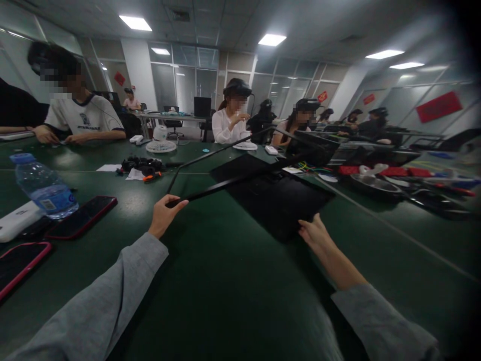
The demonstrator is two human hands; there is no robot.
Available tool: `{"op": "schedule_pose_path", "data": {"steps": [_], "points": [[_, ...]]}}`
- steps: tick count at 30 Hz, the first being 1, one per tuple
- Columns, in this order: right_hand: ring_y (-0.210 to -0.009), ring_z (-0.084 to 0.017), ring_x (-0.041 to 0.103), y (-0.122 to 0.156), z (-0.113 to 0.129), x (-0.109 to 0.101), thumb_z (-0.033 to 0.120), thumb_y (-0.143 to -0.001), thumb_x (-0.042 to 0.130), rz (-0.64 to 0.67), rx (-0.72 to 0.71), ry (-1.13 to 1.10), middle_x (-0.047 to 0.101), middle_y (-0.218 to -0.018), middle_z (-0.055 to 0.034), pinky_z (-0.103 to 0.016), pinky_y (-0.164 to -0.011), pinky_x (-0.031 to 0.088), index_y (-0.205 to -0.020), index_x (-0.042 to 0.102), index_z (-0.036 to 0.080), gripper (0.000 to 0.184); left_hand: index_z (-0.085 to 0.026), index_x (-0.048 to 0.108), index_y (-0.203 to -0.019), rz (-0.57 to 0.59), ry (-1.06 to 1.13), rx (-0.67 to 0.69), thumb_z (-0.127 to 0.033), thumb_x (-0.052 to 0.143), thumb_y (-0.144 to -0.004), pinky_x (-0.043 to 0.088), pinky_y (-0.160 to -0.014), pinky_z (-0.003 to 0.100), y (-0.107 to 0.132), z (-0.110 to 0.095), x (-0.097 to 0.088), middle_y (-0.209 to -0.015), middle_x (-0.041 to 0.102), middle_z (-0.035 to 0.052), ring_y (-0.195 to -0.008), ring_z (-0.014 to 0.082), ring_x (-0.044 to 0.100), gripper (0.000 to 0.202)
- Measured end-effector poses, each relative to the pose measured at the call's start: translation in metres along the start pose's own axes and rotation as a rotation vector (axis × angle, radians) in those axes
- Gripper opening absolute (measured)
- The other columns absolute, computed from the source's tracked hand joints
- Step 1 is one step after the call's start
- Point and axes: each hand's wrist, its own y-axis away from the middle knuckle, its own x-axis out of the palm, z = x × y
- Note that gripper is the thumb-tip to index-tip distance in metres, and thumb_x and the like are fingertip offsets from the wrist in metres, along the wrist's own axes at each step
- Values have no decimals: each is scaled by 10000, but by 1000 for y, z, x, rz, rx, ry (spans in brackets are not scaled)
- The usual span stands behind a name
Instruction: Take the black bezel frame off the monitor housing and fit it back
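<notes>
A thin black rectangular frame is raised at a tilt above the green table. My left hand pinches its near left corner between thumb and fingers. Beneath and to the right of the frame is a flat black panel, roughly rectangular. My right hand has its fingers closed on the panel's near right edge, thumb on top. Where the frame's far right end meets the panel or the dark things behind it, I cannot tell whether they touch.
On the left are a water bottle, a phone, a pink-edged phone and a white device. A frying pan lies right. Dark gear and a white fan stand farther back. People sit across the table.
</notes>
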Motion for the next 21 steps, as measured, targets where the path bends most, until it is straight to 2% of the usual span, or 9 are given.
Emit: {"op": "schedule_pose_path", "data": {"steps": [3,5,6,10,12,15,17,19,21], "points": [[-850,-207,710,-17,9,2,231,-663,639,145,200,-83,703,-1082,-11,-392,-722,614,-1383,453,419,767,-199,708,-876,-9,-52,44,-633,779,-686,522,-802,370,2,-6,-1,-878,724,51,-853,234,672,479],[-868,-226,712,-30,10,3,252,-667,674,224,235,-65,722,-1024,-28,-403,-740,609,-1340,528,347,695,-205,704,-865,-5,-80,81,-624,779,-693,522,-826,382,4,-8,-1,-880,724,51,-861,237,673,460],[-851,-235,709,-37,9,4,275,-673,688,201,226,-36,725,-971,-37,-408,-737,605,-1314,564,303,653,-208,703,-863,0,-96,102,-619,780,-696,522,-837,388,4,-8,-1,-885,724,51,-866,239,673,450],[-853,-251,690,-58,5,1,381,-723,681,-286,103,117,701,-847,-80,-424,-805,574,-1131,667,161,464,-225,703,-858,31,-176,176,-608,775,-714,524,-848,403,7,-10,0,-906,722,52,-883,247,672,416],[-923,-263,690,-61,10,-10,469,-792,625,-385,55,56,708,-913,-109,-436,-867,557,-1110,665,165,442,-228,706,-857,50,-217,214,-602,778,-719,523,-848,408,7,-11,1,-911,719,54,-890,252,668,405],[-975,-279,696,-59,25,-31,662,-889,429,-107,127,-190,715,-995,-132,-455,-865,563,-1150,633,222,551,-226,706,-870,66,-275,286,-584,799,-713,513,-859,420,5,-12,4,-910,714,59,-892,257,659,401],[-880,-271,699,-55,32,-37,712,-873,435,43,201,-194,707,-926,-119,-438,-778,579,-1125,627,232,575,-226,706,-881,77,-314,334,-567,809,-717,500,-878,430,1,-10,6,-913,713,61,-894,255,653,393],[-720,-241,663,-52,32,-35,644,-795,627,23,176,-45,669,-782,-61,-398,-671,566,-1127,612,226,535,-231,708,-894,103,-345,367,-556,814,-722,488,-899,437,-5,-5,8,-927,719,58,-908,254,648,383],[-643,-217,624,-51,24,-26,531,-730,731,-79,51,168,637,-706,-17,-374,-635,545,-1157,595,217,548,-242,709,-902,141,-363,387,-563,815,-720,479,-912,438,-13,2,10,-946,728,53,-930,256,646,385]]}}
